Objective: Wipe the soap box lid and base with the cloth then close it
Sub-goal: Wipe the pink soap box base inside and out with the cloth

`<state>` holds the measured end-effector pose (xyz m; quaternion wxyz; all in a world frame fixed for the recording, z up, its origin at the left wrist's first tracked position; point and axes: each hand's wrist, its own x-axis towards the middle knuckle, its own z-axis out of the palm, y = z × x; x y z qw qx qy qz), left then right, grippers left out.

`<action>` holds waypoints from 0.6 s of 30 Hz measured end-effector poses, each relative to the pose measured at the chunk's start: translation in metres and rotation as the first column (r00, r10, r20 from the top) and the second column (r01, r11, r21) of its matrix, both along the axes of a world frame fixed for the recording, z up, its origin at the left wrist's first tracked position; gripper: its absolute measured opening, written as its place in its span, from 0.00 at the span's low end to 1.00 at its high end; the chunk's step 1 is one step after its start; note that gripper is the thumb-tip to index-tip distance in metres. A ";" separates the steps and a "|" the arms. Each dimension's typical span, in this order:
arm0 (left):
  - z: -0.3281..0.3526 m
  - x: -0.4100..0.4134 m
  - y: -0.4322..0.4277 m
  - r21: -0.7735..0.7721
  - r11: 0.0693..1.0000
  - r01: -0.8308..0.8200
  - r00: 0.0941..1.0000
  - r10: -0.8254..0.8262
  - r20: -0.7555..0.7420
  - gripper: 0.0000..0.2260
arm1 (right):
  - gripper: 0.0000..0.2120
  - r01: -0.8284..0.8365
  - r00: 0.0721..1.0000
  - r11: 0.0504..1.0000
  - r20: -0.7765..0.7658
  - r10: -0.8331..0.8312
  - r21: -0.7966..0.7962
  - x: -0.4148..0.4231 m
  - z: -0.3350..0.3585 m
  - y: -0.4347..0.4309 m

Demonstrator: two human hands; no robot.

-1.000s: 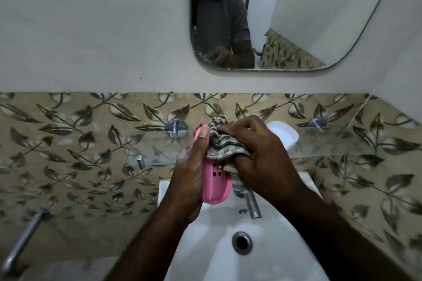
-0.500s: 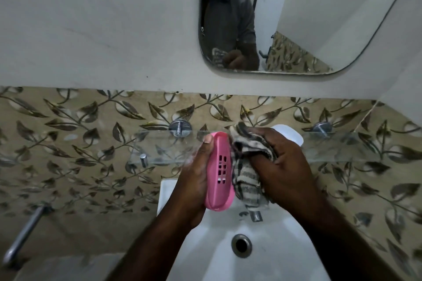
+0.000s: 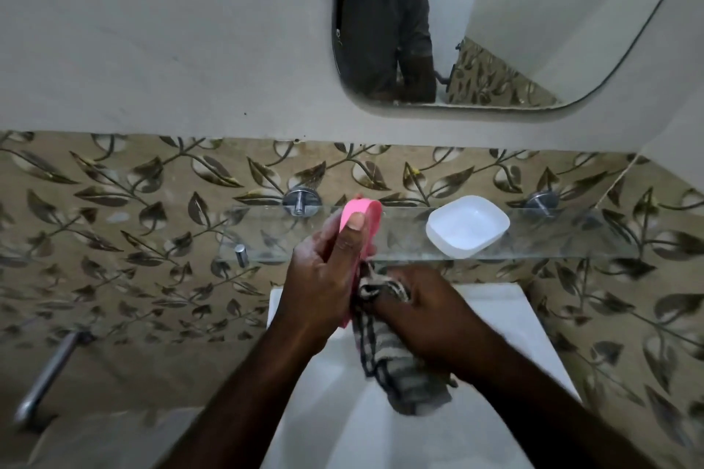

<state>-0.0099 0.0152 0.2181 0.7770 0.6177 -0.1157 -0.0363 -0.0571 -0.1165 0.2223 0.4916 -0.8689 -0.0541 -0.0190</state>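
Head view: rounded pink plastic base [image 3: 371,216], striped cloth [image 3: 400,373]

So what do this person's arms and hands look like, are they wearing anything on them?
Both are bare: the left hand and right hand have no gloves, and I can see no rings, watch or bracelet. The forearms are uncovered right down to the bottom of the picture. The mirror shows why: a grey collared shirt with short sleeves.
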 end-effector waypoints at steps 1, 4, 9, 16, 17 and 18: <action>0.000 0.002 0.000 0.052 0.999 -0.001 0.999 -0.001 0.039 0.16 | 0.09 -0.027 0.999 0.997 -0.021 0.028 0.067 -0.005 -0.004 0.005; 0.001 0.007 0.003 0.054 0.998 0.037 0.999 -0.037 0.000 0.21 | 0.09 0.010 0.989 0.960 -0.147 0.033 0.280 -0.012 -0.009 0.005; 0.004 0.019 0.013 -0.365 0.928 0.073 0.922 -0.202 -0.330 0.32 | 0.08 0.216 0.956 0.700 -0.292 -0.011 0.681 -0.010 0.001 -0.019; 0.004 0.023 0.010 -0.531 0.843 0.087 0.863 -0.330 -0.383 0.31 | 0.08 0.323 0.944 0.560 -0.216 -0.250 0.763 0.004 0.011 -0.039; 0.003 0.023 0.009 -0.519 0.850 0.093 0.862 -0.330 -0.386 0.31 | 0.07 0.285 0.954 0.607 -0.158 -0.255 0.742 0.004 0.014 -0.038; 0.001 0.023 0.008 -0.500 0.860 0.099 0.866 -0.322 -0.382 0.30 | 0.08 0.234 0.963 0.688 -0.068 -0.261 0.687 0.004 0.017 -0.035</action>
